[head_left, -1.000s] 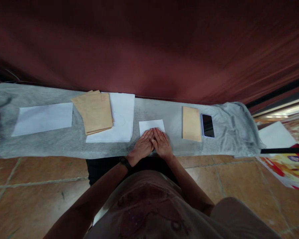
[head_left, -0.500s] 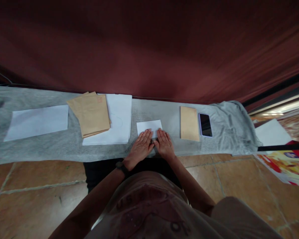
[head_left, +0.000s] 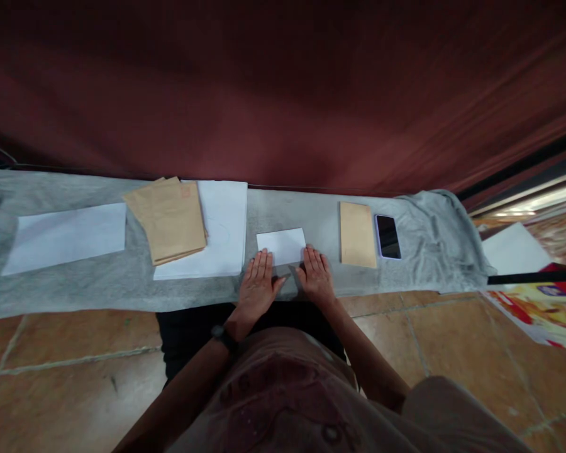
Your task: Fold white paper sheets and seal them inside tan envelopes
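A small white folded paper (head_left: pixel 283 244) lies flat on the grey cloth in front of me. My left hand (head_left: pixel 258 283) rests flat with its fingertips at the paper's near left corner. At the near right corner lie the fingers of my right hand (head_left: pixel 316 274), stretched out with the thumb apart. Neither hand grasps anything. Left of my hands, several brown envelopes (head_left: pixel 177 220) overlap a stack of white sheets (head_left: pixel 229 229). A single brown envelope (head_left: pixel 358 234) lies to the right of my right hand.
A phone (head_left: pixel 388 236) lies beyond the single envelope. Another white sheet (head_left: pixel 68 236) is at the far left of the cloth-covered bench (head_left: pixel 292 207). A dark red surface (head_left: pixel 283 113) rises behind it. A colourful printed box (head_left: pixel 542 308) is at the lower right.
My hands have moved apart towards the two ends of the paper's near edge, the left hand going left and slightly back. More of the paper now shows between them.
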The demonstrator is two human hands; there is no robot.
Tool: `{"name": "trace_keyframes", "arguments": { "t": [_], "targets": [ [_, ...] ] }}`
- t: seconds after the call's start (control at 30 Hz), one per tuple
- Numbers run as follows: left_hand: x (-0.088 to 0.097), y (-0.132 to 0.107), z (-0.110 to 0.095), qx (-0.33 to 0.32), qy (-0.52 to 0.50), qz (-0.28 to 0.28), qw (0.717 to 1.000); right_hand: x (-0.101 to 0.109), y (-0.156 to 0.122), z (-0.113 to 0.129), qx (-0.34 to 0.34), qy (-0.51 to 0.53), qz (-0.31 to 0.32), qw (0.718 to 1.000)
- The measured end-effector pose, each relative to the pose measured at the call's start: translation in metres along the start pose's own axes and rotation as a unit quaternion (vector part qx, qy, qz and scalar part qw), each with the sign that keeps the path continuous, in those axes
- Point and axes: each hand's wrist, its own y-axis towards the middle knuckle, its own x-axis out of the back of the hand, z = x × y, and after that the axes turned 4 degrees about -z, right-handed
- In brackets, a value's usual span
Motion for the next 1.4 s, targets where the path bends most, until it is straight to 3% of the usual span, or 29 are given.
{"name": "trace_keyframes", "arguments": {
  "t": [0.37, 0.63, 0.73, 0.93, 1.1, 1.4],
  "targets": [
    [0.0, -0.004, -0.004, 0.034, -0.001, -0.036, 0.999, 0.002, 0.0, 0.001, -0.008, 0.004, -0.009, 1.0],
    [-0.004, 0.003, -0.029, -0.074, 0.001, 0.033, 0.997, 0.002, 0.002, 0.002, -0.019, 0.018, 0.009, 1.0],
    [-0.006, 0.004, -0.034, -0.079, 0.004, 0.044, 0.996, 0.003, 0.002, 0.002, -0.023, 0.019, 0.016, 0.999],
    [-0.006, 0.005, -0.033, -0.079, 0.008, 0.051, 0.996, 0.007, 0.004, 0.004, -0.028, 0.048, 0.011, 0.998],
    [-0.008, 0.004, -0.032, -0.078, 0.006, 0.05, 0.996, 0.009, 0.008, 0.016, 0.027, 0.094, 0.05, 0.994],
    [-0.008, 0.002, -0.027, -0.051, 0.003, 0.036, 0.998, 0.01, 0.01, 0.024, 0.036, 0.062, 0.064, 0.995]
  ]
}}
